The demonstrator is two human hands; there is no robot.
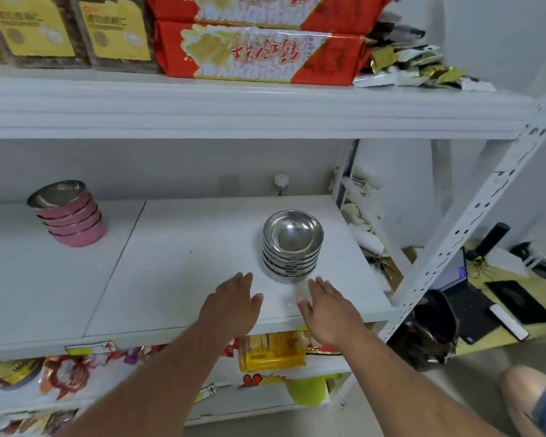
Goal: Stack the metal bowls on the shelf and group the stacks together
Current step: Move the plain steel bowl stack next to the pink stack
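Both hands closing in on stacked silver bowls [292,246] on the middle shelf [183,279].
The left hand [230,305] and right hand [325,310] are hovering spread and empty, flanking the stack to slide it toward the pink stack [70,214] (well apart, far left).

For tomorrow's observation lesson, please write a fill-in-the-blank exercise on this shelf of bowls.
1. The stack of plain silver metal bowls stands to the ___ of the stack of pink-sided metal bowls.
2. Both stacks rest on the ___ shelf board.
3. The left hand and right hand hold ___.

Missing words: right; white; nothing
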